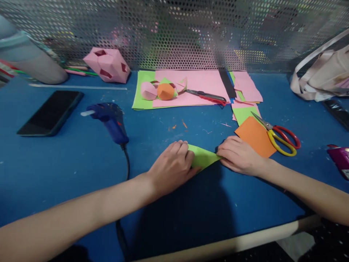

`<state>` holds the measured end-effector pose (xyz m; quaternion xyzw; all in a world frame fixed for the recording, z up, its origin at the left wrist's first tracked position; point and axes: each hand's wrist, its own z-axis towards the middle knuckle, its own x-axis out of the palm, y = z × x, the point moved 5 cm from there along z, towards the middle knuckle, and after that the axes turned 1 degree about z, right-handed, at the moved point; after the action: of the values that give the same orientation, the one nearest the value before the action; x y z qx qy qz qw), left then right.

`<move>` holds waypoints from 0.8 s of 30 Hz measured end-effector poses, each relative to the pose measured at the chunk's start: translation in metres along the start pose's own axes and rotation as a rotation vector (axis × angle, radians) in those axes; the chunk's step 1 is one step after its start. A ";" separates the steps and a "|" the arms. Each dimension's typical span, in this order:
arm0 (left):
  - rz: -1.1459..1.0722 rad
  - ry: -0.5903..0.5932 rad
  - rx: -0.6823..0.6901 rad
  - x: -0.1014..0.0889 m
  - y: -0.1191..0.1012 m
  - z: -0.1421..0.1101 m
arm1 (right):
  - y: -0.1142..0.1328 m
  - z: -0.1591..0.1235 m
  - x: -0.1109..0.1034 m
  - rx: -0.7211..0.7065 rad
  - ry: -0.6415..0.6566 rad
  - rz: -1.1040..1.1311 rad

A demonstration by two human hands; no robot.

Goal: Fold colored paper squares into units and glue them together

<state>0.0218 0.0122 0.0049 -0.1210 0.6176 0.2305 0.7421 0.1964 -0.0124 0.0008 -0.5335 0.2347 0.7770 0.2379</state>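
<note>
A lime-green sheet of paper [203, 157], folded into a triangle, lies on the blue table between my hands. My left hand [174, 162] is curled over its left part, fingers bent and thumb along the lower edge. At the pointed right corner, my right hand [237, 155] pinches the paper with its fingers closed. Right behind that hand is an orange paper square [255, 136], partly under scissors [278, 134] with red and yellow handles. The part of the green paper beneath my left hand is hidden.
Stacked pink and green sheets [201, 82] bear small folded paper pieces [165, 91] and a box cutter [208, 97]. On the left are a blue glue gun [109, 120], a phone [51, 112] and a pink paper polyhedron [109, 64]. A perforated metal panel [185, 32] stands behind.
</note>
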 end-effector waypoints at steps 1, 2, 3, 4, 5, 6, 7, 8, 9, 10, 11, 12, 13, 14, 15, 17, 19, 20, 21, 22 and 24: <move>0.003 -0.003 0.001 0.000 0.000 0.000 | -0.001 -0.003 0.000 0.011 0.001 -0.008; 0.006 -0.007 0.003 0.000 0.000 0.000 | -0.001 -0.005 0.000 0.016 0.007 -0.018; 0.011 -0.011 0.004 0.000 0.000 0.000 | -0.001 -0.007 0.000 0.020 0.012 -0.030; 0.018 -0.013 0.006 0.001 0.000 -0.001 | -0.001 -0.008 0.001 0.023 0.017 -0.042; 0.028 -0.015 0.008 0.001 0.000 -0.001 | -0.002 -0.009 0.001 0.026 0.022 -0.055; 0.038 -0.015 0.012 0.002 0.000 -0.001 | -0.002 -0.009 0.001 0.029 0.028 -0.066; 0.050 -0.019 0.017 0.002 -0.001 -0.001 | -0.002 -0.009 0.001 0.032 0.037 -0.076; 0.060 -0.025 0.025 0.002 -0.001 -0.001 | -0.002 -0.009 0.001 0.034 0.046 -0.085; 0.070 -0.032 0.034 0.002 -0.002 -0.002 | -0.003 -0.009 0.001 0.035 0.058 -0.094; 0.078 -0.037 0.041 0.002 -0.002 -0.002 | -0.003 -0.009 0.001 0.034 0.069 -0.102; 0.085 -0.038 0.044 0.002 -0.003 -0.003 | -0.004 -0.010 0.000 0.033 0.080 -0.109; 0.090 -0.033 0.045 0.003 -0.003 -0.003 | -0.005 -0.010 -0.001 0.033 0.091 -0.114; 0.095 -0.024 0.043 0.003 -0.003 -0.003 | -0.006 -0.011 -0.002 0.034 0.102 -0.119; 0.098 -0.017 0.042 0.003 -0.003 -0.003 | -0.007 -0.012 -0.004 0.032 0.116 -0.119; 0.098 -0.013 0.041 0.003 -0.003 -0.003 | -0.008 -0.013 -0.006 0.031 0.130 -0.115; 0.093 -0.019 0.041 0.003 -0.003 -0.002 | -0.008 -0.013 -0.013 0.048 0.140 -0.094; 0.085 -0.033 0.041 0.003 -0.003 -0.001 | -0.006 -0.009 -0.021 0.091 0.100 -0.059; 0.082 -0.043 0.043 0.003 -0.003 -0.001 | -0.002 -0.006 -0.023 0.115 0.064 -0.039; 0.083 -0.050 0.045 0.004 -0.003 -0.001 | 0.004 -0.001 -0.024 0.132 0.023 -0.020; 0.086 -0.059 0.049 0.005 -0.003 -0.001 | 0.011 0.004 -0.021 0.134 -0.007 -0.004; 0.103 -0.081 0.050 0.006 -0.004 -0.003 | 0.032 0.016 -0.009 0.089 -0.034 0.016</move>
<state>0.0220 0.0082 -0.0022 -0.0612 0.5982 0.2575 0.7564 0.1683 -0.0284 0.0178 -0.5071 0.2692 0.7766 0.2594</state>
